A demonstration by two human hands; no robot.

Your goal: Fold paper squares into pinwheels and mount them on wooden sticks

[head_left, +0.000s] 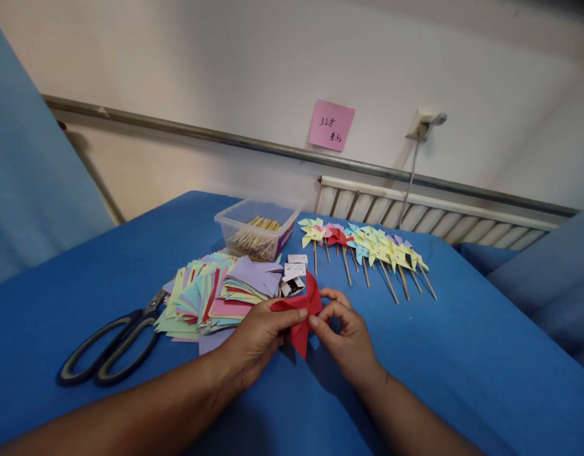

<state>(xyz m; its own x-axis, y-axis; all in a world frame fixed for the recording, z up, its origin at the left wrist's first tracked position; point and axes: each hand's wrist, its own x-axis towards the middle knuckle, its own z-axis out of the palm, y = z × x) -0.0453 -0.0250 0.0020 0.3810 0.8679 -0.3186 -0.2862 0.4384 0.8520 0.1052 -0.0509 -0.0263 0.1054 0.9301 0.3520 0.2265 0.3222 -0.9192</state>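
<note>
A red paper pinwheel (300, 334) with folded blades is held between both hands, above the blue table. My left hand (261, 326) grips it from the left, thumb laid over its front. My right hand (345, 335) pinches at the pinwheel's right side near the middle; whether a small pin sits between those fingertips I cannot make out. Just beyond the pinwheel stand small white boxes (296, 271), one of them open with dark little pieces inside. Left of my left hand lies a thick pile of coloured paper pieces (211, 294).
Large dark-handled scissors (112, 345) lie left of the paper pile. A clear plastic box (235, 218) of wooden sticks (256, 237) stands behind it. Several finished pinwheels on sticks (375, 247) lie at the back right, near a radiator (368, 201). A pink note (332, 125) hangs on the wall.
</note>
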